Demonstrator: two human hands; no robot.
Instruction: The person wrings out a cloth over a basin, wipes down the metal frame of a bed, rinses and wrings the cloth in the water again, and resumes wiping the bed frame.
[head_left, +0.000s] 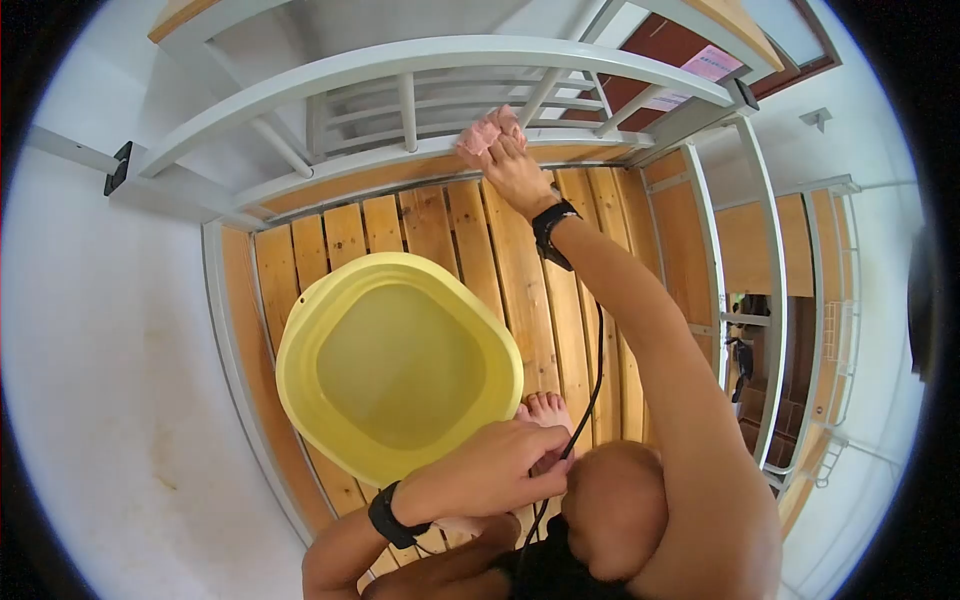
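Observation:
My right hand (515, 172) is closed round a pink cloth (490, 137), which lies against the lower rail of the grey metal guard rail (440, 145) at the top. Near the bottom centre, my left hand (510, 465) has its fingers curled beside a thin black cable (597, 370), with thumb and forefinger around it. Left of centre, a yellow basin (400, 365) holds cloudy water and stands on the wooden slats (510, 280). Both wrists wear black bands.
A white wall (110, 330) runs down the left. On the right stand a metal ladder (765, 290) and wooden shelving (765, 250). Bare feet (545, 410) and a bent knee (615, 510) are close to the basin and my left hand.

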